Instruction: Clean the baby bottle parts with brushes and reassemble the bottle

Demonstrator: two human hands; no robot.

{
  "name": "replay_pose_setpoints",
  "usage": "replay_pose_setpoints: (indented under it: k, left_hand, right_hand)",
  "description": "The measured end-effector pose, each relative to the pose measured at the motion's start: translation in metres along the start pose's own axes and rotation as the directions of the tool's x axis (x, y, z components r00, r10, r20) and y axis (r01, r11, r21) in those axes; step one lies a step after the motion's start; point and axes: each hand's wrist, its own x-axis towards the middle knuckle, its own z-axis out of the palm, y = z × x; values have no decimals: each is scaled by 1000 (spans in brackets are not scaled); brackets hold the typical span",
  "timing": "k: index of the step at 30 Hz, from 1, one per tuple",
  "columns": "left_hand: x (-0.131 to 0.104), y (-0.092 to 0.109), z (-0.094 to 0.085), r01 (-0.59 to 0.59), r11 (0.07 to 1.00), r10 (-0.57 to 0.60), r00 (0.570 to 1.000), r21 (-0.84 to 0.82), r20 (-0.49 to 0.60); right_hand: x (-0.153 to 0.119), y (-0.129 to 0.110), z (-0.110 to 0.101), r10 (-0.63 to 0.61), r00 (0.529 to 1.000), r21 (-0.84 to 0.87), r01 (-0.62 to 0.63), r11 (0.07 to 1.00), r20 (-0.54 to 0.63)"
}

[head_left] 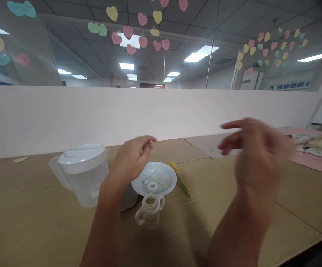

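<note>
My left hand (134,157) is raised above the left rim of a white bowl (172,181), its fingers loosely bent and nothing visible in them. Blurred by motion, my right hand (254,152) hangs in the air to the right, fingers apart and empty. Inside the bowl are some liquid and a small white ring-shaped piece (152,186). Just in front of it stands a translucent two-handled baby bottle (151,213) without a lid. A yellow-headed brush with a green handle (184,185) lies right of the bowl.
A clear plastic pitcher (87,181) with a white lid stands left of my left hand. A grey round object (129,198) is partly hidden behind my left wrist. Packets (318,146) lie on a pink cloth at the far right. A white wall (107,115) borders the table's back.
</note>
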Motion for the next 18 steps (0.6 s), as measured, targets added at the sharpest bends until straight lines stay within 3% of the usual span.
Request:
replay_pose_setpoints:
  k: [1,2,3,4,5,6,7,8,11,12,14,16,18]
  left_hand:
    - [3,-7,7,90,989,-113,972,119,205]
    - [6,-15,16,142,961,-225,900,236,375]
    - [8,-22,27,156,925,-325,796,346,510]
    - [11,-28,38,163,887,-413,698,432,585]
    - [12,-34,51,154,884,-423,666,441,614]
    - [14,-39,64,147,885,-424,647,441,634]
    - [15,-44,76,140,887,-423,626,440,655]
    - [16,-48,88,132,891,-419,603,433,679]
    - [16,-61,114,111,911,-392,534,398,749]
    - [15,-65,120,106,918,-378,522,382,764]
    - [13,-72,127,101,931,-351,517,351,781]
    - [10,-76,130,101,938,-335,517,333,788]
    - [7,-78,129,108,941,-328,519,320,790]
  right_hand:
    - [6,9,11,60,997,-73,-57,996,47]
    - [12,21,23,146,980,-171,-122,978,133]
    - [17,38,37,253,928,-282,-175,943,272]
    - [21,57,51,368,842,-392,-208,896,394]
    - [22,78,65,478,718,-486,-222,846,505]
    - [21,99,78,566,556,-543,-229,808,608]
    - [17,119,90,640,365,-596,-239,767,677]
    - [11,136,101,668,263,-625,-238,744,696]
    - [-15,170,125,728,59,-702,-222,677,683]
    - [-23,175,131,739,11,-720,-217,659,673]
    - [-34,181,138,757,-38,-746,-213,632,652]
    - [-37,182,141,769,-39,-757,-216,617,638]
    - [-33,181,139,772,-7,-754,-223,618,636]
